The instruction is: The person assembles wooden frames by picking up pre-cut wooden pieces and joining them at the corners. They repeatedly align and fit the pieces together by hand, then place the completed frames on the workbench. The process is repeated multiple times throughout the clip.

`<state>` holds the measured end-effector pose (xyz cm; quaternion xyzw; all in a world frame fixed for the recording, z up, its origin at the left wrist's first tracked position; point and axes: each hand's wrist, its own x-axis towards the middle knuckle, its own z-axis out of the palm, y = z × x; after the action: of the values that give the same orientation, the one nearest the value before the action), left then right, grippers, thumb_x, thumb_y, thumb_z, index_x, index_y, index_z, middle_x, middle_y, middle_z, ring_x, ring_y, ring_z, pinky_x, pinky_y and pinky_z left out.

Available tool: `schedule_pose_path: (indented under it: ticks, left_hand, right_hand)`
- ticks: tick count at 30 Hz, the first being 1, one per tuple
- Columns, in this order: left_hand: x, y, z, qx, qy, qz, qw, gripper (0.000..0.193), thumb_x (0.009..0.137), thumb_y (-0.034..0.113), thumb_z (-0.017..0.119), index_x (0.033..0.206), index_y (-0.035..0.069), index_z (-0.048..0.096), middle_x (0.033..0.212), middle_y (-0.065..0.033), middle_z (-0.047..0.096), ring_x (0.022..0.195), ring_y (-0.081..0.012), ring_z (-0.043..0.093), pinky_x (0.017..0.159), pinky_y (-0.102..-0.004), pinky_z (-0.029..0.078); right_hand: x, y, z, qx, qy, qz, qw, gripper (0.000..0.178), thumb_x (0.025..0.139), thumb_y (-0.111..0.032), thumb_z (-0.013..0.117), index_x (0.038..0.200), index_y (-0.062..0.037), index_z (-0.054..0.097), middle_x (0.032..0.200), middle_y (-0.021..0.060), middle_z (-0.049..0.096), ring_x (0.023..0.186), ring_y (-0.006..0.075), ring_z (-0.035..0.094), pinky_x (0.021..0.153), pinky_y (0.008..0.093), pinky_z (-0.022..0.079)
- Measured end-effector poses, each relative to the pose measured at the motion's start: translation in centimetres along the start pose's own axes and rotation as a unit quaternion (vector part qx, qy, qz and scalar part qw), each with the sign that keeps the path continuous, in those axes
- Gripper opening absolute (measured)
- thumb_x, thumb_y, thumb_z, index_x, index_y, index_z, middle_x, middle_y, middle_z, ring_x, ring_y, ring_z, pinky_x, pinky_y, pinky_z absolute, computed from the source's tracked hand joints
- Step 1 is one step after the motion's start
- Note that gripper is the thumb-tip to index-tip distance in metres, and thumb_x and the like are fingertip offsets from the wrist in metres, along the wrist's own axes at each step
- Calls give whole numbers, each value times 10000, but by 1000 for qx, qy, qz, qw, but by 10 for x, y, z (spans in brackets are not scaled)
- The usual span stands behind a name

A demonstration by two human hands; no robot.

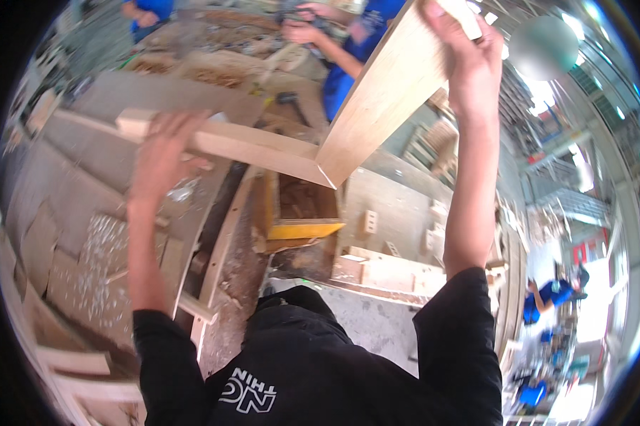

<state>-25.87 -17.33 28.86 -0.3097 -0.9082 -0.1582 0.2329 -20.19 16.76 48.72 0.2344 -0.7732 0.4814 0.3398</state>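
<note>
Two pale wooden boards meet at an angled corner in front of me, forming an open V; a thin seam shows at the joint. My left hand (165,153), a little blurred, is closed over the left board (260,147) near its far-left end, fingers across the top. The right board (398,85) rises toward the upper right and shows its broad face. Up at its raised end, my right hand (469,60) grips the edge, thumb on the face and fingers behind. The corner hangs above a yellow-edged wooden box (306,231).
A worktable (86,206) covered with brown board and scattered bits lies left. Wood blocks (370,221) and a pale wooden rail (391,273) sit right. A black-headed hammer (290,103) lies beyond. Across the table, a person in blue (341,64) holds a tool.
</note>
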Motion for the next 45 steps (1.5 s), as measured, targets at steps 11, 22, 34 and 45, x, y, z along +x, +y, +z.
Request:
schedule_pose_path:
  ticks: [11,22,34,45]
  left_hand:
    - [-18,118,87,-252,-208,147,934,369,673,231,827,949,43,669,902,-137,655,838,-333,626,760,-421,495]
    - [-120,281,240,-368,-214,225,876,325,785,201,738,1052,76,601,986,-119,600,955,-323,575,840,-434,454]
    - [-136,311,326,-403,-108,101,903,790,776,182,768,1457,78,382,1518,-255,264,1366,-466,296,1107,-525,310]
    - [-144,341,324,-410,-103,20,906,968,818,285,743,1510,-10,134,1539,-321,116,1410,-493,183,1145,-549,205]
  right_hand:
    - [-130,-71,-290,-242,-12,139,960,461,809,-356,752,1098,-17,636,1063,61,652,917,174,613,829,300,481]
    - [-334,-61,-380,-504,-205,477,690,456,632,-103,780,1080,-87,696,1071,77,660,1068,257,569,990,379,419]
    - [-456,-29,-318,-645,164,412,622,349,875,-309,703,1161,-119,643,824,135,699,778,250,694,710,367,532]
    - [-527,101,-265,-499,350,573,548,441,878,-384,671,1089,-2,611,811,215,692,793,337,696,708,419,502]
